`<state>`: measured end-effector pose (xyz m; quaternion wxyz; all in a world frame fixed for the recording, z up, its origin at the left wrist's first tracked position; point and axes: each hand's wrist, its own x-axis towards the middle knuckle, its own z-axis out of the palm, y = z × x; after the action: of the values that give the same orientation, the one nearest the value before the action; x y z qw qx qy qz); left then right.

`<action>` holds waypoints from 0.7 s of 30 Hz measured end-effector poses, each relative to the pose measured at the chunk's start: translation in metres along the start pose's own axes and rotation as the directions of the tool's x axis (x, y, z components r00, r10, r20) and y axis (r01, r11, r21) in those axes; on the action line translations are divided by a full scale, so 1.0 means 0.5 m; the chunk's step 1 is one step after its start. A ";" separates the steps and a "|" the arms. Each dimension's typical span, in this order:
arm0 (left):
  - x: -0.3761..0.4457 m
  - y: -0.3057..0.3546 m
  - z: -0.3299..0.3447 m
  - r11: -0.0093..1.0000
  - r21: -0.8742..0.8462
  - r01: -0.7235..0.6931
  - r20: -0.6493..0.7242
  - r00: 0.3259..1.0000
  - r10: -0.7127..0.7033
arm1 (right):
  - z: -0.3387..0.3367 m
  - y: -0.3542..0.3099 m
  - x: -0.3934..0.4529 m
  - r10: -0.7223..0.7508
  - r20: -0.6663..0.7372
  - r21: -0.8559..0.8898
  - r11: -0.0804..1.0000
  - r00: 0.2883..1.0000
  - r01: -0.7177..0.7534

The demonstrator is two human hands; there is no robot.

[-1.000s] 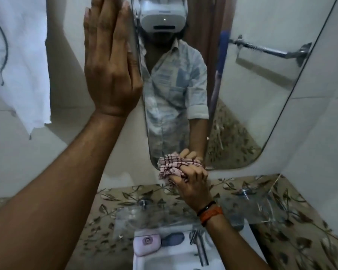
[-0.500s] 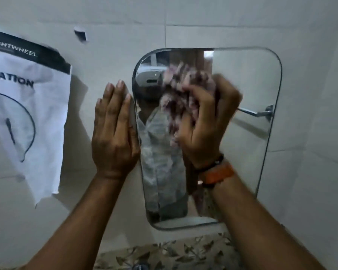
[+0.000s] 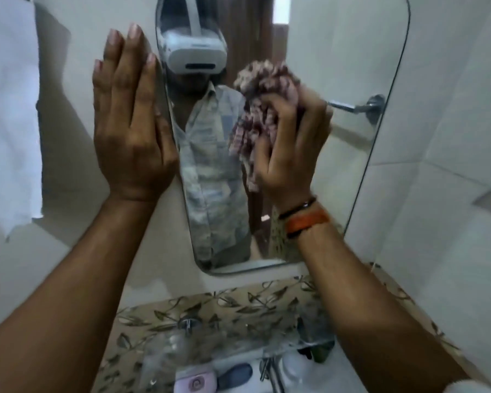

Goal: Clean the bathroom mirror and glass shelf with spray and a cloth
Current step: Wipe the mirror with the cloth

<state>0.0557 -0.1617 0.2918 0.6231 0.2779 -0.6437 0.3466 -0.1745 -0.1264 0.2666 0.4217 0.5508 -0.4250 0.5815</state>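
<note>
1. On the white tiled wall, a mirror (image 3: 323, 165) with rounded corners is mounted; its top edge is cut off by the frame.
2. The left hand (image 3: 131, 123) is laid flat and open, fingers together, against the wall at the mirror's left edge, with nothing held.
3. The cloth (image 3: 261, 109), checked pink and white, is bunched in the right hand (image 3: 289, 146), whose fingers are closed round it, and is pressed to the glass near the mirror's middle.
4. An orange band (image 3: 306, 222) and a thin dark one are worn on the right wrist.
5. In the mirror, a white headset (image 3: 194, 55), a pale shirt and a metal towel bar (image 3: 355, 106) are reflected.
6. A sheet of paper (image 3: 9, 109) is hung on the wall at far left.
7. Below the mirror, a band of leaf-patterned tile (image 3: 224, 304) is seen.
8. Nearer, the glass shelf (image 3: 238, 344) is fixed over a white basin; a pink object (image 3: 194, 382) and a dark blue one lie under it, blurred.
9. No spray can be made out.
</note>
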 end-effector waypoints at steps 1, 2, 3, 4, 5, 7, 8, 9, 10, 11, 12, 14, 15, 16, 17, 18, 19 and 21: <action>0.003 -0.001 0.000 1.000 0.010 0.002 -0.004 1.000 -0.002 | -0.005 0.002 -0.074 -0.010 0.032 -0.003 1.000 0.999 0.010; 0.000 0.000 0.002 1.000 0.017 0.010 0.010 1.000 -0.010 | -0.011 0.008 -0.156 -0.017 0.064 -0.004 1.000 0.998 0.017; -0.001 -0.002 0.005 1.000 0.018 0.011 0.018 1.000 -0.011 | -0.017 0.013 -0.233 -0.019 0.084 0.009 1.000 0.996 0.018; -0.005 -0.001 0.006 1.000 0.026 0.015 0.026 1.000 -0.016 | -0.026 0.013 -0.306 -0.003 0.106 0.020 1.000 0.994 0.001; -0.008 0.001 0.006 0.999 0.042 0.027 0.029 0.999 -0.028 | -0.035 0.013 -0.370 0.027 0.134 0.017 0.999 0.991 -0.030; -0.015 0.001 0.005 0.997 0.062 0.049 0.035 0.998 -0.052 | -0.055 0.008 -0.459 0.078 0.194 0.013 0.997 0.978 -0.082; -0.016 0.000 0.005 0.997 0.054 0.052 0.039 0.998 -0.054 | -0.061 0.008 -0.480 0.081 0.207 0.009 0.996 0.975 -0.085; -0.015 0.002 0.006 0.998 0.047 0.050 0.039 0.998 -0.052 | -0.066 0.009 -0.485 0.078 0.212 0.004 0.997 0.974 -0.080; -0.011 0.006 0.005 0.998 0.043 0.047 0.039 0.998 -0.049 | -0.068 0.010 -0.477 0.079 0.212 0.002 0.997 0.974 -0.081; -0.008 0.008 0.004 0.998 0.038 0.041 0.041 0.998 -0.043 | -0.068 0.012 -0.465 0.085 0.215 0.013 0.996 0.973 -0.090; -0.003 0.009 0.003 0.999 0.030 0.029 0.047 0.998 -0.031 | -0.071 0.012 -0.446 0.100 0.218 0.036 0.993 0.971 -0.110; 0.005 0.014 -0.001 1.000 0.029 0.003 0.042 0.999 -0.004 | -0.073 0.011 -0.395 0.111 0.176 0.089 0.988 0.978 -0.128; 0.008 0.016 -0.003 1.000 0.027 -0.004 0.044 0.999 0.003 | -0.073 0.014 -0.358 0.115 0.140 0.110 0.985 0.984 -0.131; 0.007 0.017 -0.006 1.000 0.017 0.000 0.051 0.999 0.000 | -0.073 0.018 -0.313 0.119 0.086 0.127 0.983 0.989 -0.129; 0.014 0.017 -0.006 1.000 0.009 -0.007 0.046 0.999 0.006 | -0.070 0.023 -0.250 0.105 0.008 0.143 0.984 0.994 -0.105; 0.012 0.018 -0.008 1.000 0.002 -0.007 0.050 0.999 0.007 | -0.072 0.025 -0.187 0.096 -0.062 0.151 0.985 0.993 -0.086; 0.016 0.018 -0.008 1.000 0.000 -0.018 0.043 0.999 0.018 | -0.072 0.027 -0.112 0.086 -0.124 0.163 0.984 0.989 -0.065; 0.010 0.014 -0.008 1.000 0.006 -0.027 0.056 0.998 0.026 | -0.069 0.030 0.024 0.071 -0.190 0.165 0.985 0.979 -0.040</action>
<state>0.0522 -0.1541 0.2959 0.5991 0.2812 -0.6634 0.3492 -0.1989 -0.0971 0.2769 0.3991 0.5113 -0.3486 0.6766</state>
